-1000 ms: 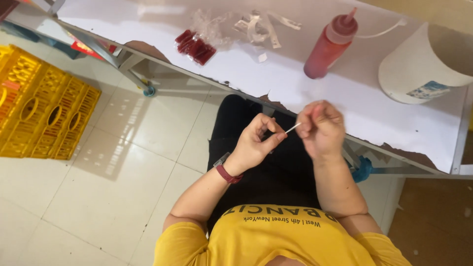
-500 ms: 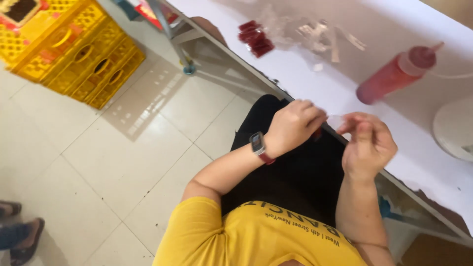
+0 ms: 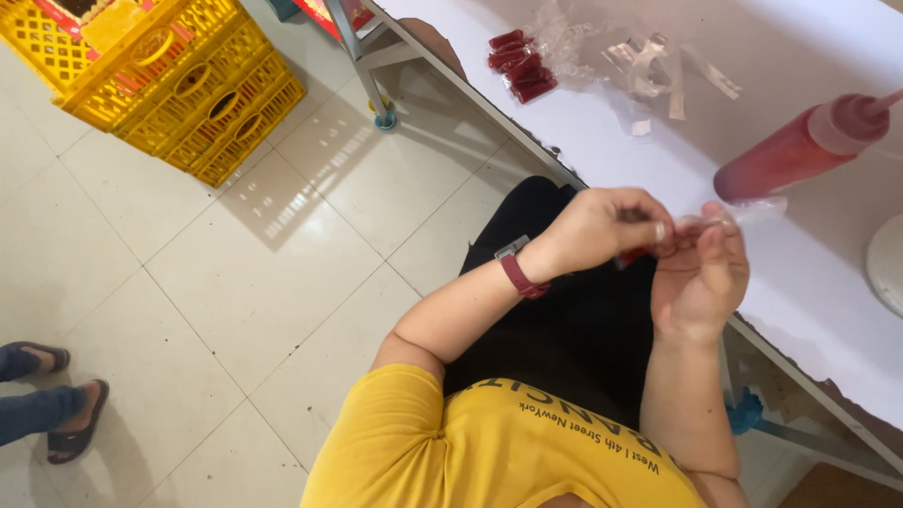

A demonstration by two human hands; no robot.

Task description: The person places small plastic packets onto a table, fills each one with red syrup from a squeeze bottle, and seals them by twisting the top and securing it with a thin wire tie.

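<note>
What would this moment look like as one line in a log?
left hand: pinching small clear packet | right hand: holding same packet | red squeeze bottle: lying on white table

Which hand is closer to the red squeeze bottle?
Right. The right hand is just below-left of the bottle, by the table edge; the left hand sits farther left, over the lap.

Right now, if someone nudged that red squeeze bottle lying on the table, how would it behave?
The bottle lies on its side on the smooth white table, so it would probably roll or slide. It looks nearly full of red liquid, so fairly heavy. Its soft-looking plastic may dent when squeezed.
</note>
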